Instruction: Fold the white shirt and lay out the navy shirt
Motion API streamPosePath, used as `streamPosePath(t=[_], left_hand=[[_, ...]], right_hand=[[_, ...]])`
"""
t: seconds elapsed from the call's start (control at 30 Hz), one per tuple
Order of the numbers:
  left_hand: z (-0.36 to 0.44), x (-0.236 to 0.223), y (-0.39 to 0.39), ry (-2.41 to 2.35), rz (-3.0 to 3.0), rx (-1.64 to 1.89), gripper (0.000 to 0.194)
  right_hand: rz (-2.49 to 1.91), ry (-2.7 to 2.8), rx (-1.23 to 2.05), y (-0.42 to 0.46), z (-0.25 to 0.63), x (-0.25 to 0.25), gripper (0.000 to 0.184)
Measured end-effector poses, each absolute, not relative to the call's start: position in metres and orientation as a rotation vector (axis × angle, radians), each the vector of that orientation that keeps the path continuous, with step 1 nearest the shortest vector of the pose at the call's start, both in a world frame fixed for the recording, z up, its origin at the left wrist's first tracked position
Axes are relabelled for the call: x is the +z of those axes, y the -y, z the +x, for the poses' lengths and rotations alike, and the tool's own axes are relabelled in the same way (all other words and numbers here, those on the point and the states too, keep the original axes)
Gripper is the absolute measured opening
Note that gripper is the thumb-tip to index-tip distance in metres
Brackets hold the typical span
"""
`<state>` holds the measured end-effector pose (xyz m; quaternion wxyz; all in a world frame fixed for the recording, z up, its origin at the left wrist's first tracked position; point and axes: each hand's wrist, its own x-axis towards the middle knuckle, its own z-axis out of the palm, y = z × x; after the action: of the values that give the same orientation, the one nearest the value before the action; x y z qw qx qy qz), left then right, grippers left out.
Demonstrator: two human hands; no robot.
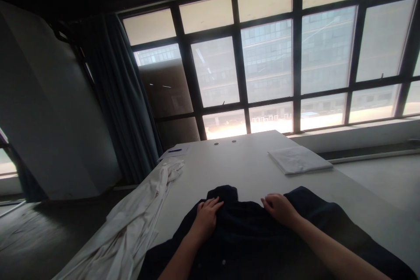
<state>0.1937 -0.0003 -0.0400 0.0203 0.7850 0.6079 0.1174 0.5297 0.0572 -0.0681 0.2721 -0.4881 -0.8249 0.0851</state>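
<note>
A dark navy garment (249, 236) with small buttons lies spread on the white table (236, 162) right in front of me. My left hand (207, 214) rests on its upper edge with the fingers stretched flat on the cloth. My right hand (278, 208) lies on the same edge a little to the right, its fingers curled down onto the fabric. Whether the right hand pinches the cloth or only presses on it does not show.
A crumpled white garment (138, 223) hangs over the table's left edge. A folded white cloth (298, 159) lies at the far right of the table. A paper with a blue pen (173, 151) sits at the far left corner. Large windows (269, 61) and a curtain (124, 105) stand behind.
</note>
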Motion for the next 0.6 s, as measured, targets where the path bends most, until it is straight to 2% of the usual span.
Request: streamPosePath(t=[0.13,0.27,0.4,0.53,0.6], left_hand=[[0.194,-0.029,0.003,-1.966,2.360,0.457,0.041],[0.193,-0.031,0.003,-2.100,2.255,0.437,0.037],[0.194,-0.038,0.001,-2.256,2.179,0.363,0.052],[0.197,-0.038,0.002,-2.256,2.222,0.341,0.027],[0.198,-0.034,0.004,-2.234,2.260,0.389,0.021]], right_hand=[[-1.309,2.214,0.238,-0.057,0.530,-0.068,0.051],[-1.309,2.210,0.250,-0.058,0.530,-0.068,0.051],[-1.312,2.209,0.237,-0.058,0.531,-0.069,0.051],[-1.312,2.212,0.235,-0.060,0.531,-0.072,0.049],[-1.313,2.211,0.240,-0.060,0.531,-0.072,0.049]])
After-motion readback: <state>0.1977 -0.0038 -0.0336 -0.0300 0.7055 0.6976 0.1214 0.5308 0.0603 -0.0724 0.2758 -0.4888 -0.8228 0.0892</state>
